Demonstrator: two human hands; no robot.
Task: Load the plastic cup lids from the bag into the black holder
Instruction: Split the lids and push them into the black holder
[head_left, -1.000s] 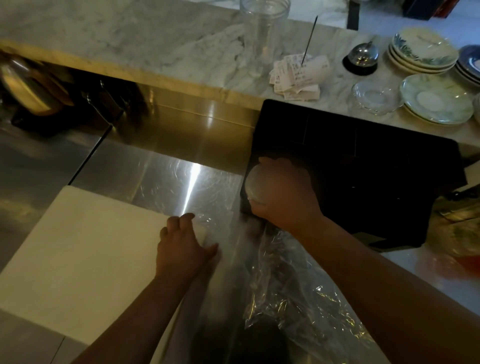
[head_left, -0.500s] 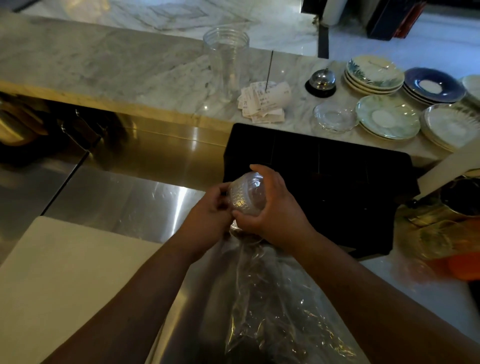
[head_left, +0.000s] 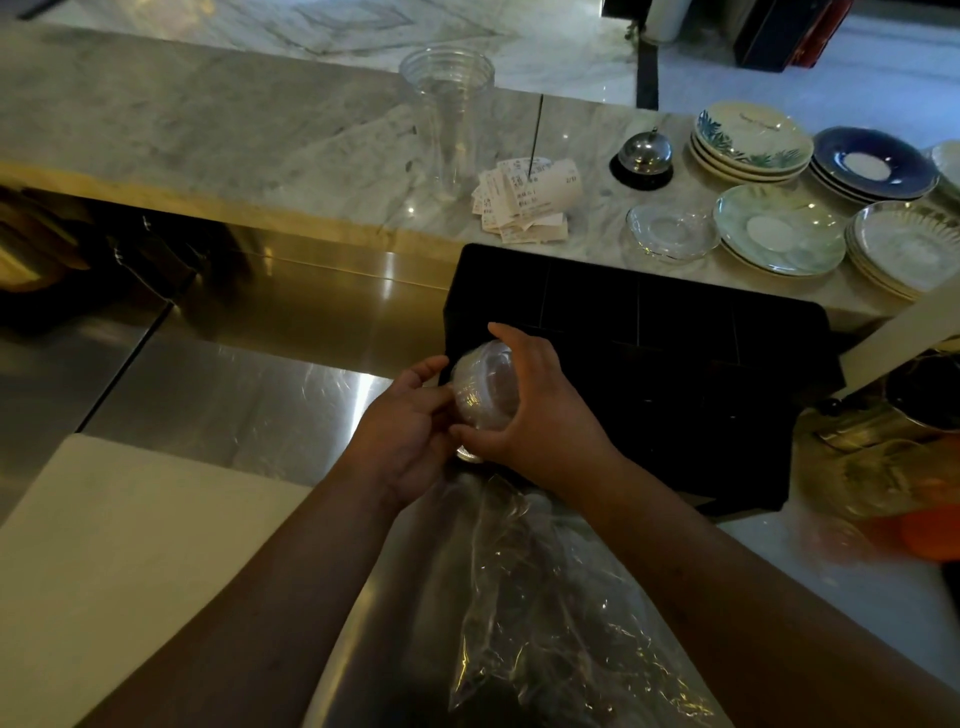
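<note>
A stack of clear plastic cup lids (head_left: 485, 387) is held just above the steel counter, at the front left corner of the black holder (head_left: 649, 364). My right hand (head_left: 530, 410) wraps over the stack from the right. My left hand (head_left: 410, 421) pinches its left side with fingertips. The crinkled clear bag (head_left: 545, 597) trails from under the stack toward me, between my forearms. The holder shows several dark compartments; what lies inside them is too dark to see.
A white cutting board (head_left: 130, 561) lies at the lower left. On the marble ledge behind stand a tall clear cup stack (head_left: 447, 114), receipts on a spike (head_left: 524, 200), a service bell (head_left: 644, 156) and several saucer stacks (head_left: 779, 228). Bottles and an orange object (head_left: 930, 535) sit right.
My left hand left the cutting board and came up to the lid stack. My right hand lifted the stack off the holder's edge; both now hold it. The view tilted upward.
</note>
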